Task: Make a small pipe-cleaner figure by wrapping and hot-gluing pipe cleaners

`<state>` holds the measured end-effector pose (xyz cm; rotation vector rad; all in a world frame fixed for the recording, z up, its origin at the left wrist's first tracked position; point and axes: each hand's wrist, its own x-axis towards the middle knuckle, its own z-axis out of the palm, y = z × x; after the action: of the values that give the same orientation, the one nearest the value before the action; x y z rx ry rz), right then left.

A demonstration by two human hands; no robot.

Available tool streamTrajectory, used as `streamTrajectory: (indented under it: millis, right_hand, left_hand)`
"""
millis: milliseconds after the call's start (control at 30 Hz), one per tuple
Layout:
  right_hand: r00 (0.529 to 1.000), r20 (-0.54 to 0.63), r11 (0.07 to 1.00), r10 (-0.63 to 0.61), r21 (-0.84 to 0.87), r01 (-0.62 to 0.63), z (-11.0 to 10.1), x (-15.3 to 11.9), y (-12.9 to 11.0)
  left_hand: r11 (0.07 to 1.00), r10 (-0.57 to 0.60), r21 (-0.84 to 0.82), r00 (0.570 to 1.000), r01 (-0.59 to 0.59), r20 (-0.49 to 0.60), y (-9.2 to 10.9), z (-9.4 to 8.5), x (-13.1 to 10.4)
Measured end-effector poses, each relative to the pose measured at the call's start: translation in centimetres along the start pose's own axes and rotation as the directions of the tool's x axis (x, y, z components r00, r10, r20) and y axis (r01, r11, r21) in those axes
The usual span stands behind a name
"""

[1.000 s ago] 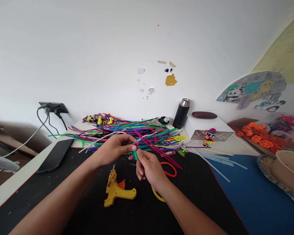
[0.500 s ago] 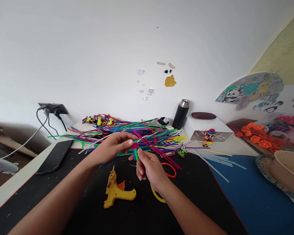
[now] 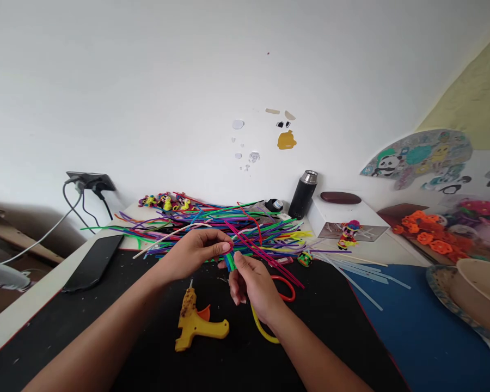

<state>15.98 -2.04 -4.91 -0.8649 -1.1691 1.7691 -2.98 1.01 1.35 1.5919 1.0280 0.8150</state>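
Observation:
Between my two hands is a small bundle of coiled pipe cleaner [image 3: 231, 262], green and blue with a pink-red end. My left hand [image 3: 198, 252] pinches the pink-red end between thumb and fingers. The green and blue part is gripped by my right hand [image 3: 253, 286], its thumb on top and its lower fingers curled. Much of the bundle is hidden by the fingers. Below lies a yellow hot glue gun [image 3: 200, 325] with an orange trigger, its nozzle pointing away. Under my right wrist, a yellow loop [image 3: 262, 328] and a red loop [image 3: 289, 287] show in part.
A heap of loose pipe cleaners [image 3: 188, 223] spreads along the wall. Small pipe cleaner figures [image 3: 165, 201], a black flask [image 3: 304, 195] and a white box [image 3: 330, 212] stand behind. A phone [image 3: 93, 262] lies left; translucent glue sticks [image 3: 363, 272] and a bowl [image 3: 479, 283] are right.
The bundle has turned slightly in my fingers, so less of its pink end shows. Both hands keep their grip. The whole view has shifted a little.

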Motion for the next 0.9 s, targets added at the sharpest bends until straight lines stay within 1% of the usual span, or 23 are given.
streamTrajectory:
  millis: [100, 167, 300, 433, 600, 733, 900]
  right_hand:
    - [1.0, 0.005, 0.999, -0.031, -0.022, 0.031, -0.1, 0.0, 0.0]
    - [0.999, 0.021, 0.998, -0.042, -0.055, 0.043, -0.1, 0.0, 0.0]
    - [0.998, 0.028, 0.993, -0.059, -0.105, 0.061, -0.1, -0.1, -0.1]
    - [0.999, 0.025, 0.996, -0.042, -0.084, 0.044, -0.4, 0.0, 0.0]
    - [0.999, 0.019, 0.995, -0.035, -0.09, 0.036, -0.6, 0.2, 0.2]
    - [1.0, 0.014, 0.994, -0.025, -0.103, 0.026, -0.5, 0.2, 0.3]
    - [1.0, -0.002, 0.995, -0.022, -0.097, 0.022, -0.6, 0.2, 0.3]
  left_hand:
    - [0.999, -0.001, 0.047, 0.998, 0.004, -0.062, 0.0, -0.2, 0.0]
    - [0.998, -0.001, 0.057, 0.997, 0.005, -0.08, -0.1, -0.2, 0.0]
    - [0.999, 0.001, 0.036, 0.998, 0.001, -0.065, -0.3, -0.2, 0.0]
    - [0.999, 0.0, 0.038, 0.999, 0.002, -0.05, -0.4, -0.3, 0.0]
    - [0.998, 0.044, 0.057, 0.989, -0.036, -0.139, 0.2, -0.7, -0.3]
    - [1.0, 0.004, 0.008, 0.995, -0.003, -0.103, 0.5, -0.9, -0.4]
    - [0.999, -0.038, -0.018, 0.998, 0.037, -0.055, -0.1, -1.2, -0.1]
